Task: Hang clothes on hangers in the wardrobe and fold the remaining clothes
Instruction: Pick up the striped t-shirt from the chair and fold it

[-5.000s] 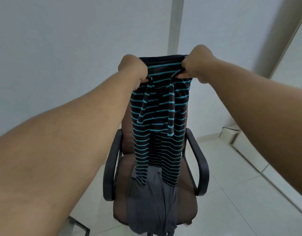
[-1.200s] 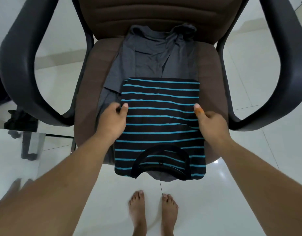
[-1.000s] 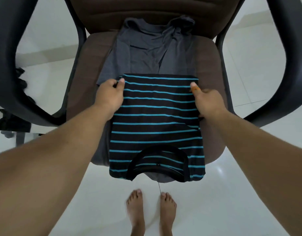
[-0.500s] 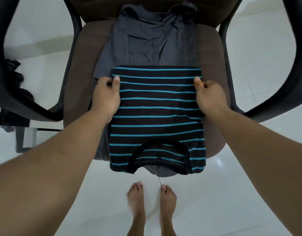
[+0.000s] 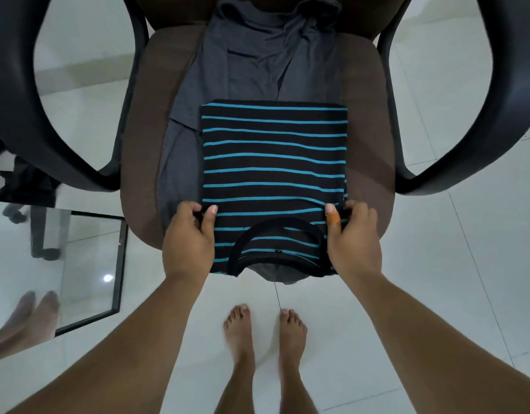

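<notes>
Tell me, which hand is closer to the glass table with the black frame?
Left. The left hand grips the black shirt with blue stripes on the side facing the black-framed glass table; the right hand grips the shirt's far side.

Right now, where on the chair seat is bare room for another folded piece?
Bare strips only: between striped shirt and right armrest, and between grey garment and left armrest. The seat middle is crowded.
</notes>
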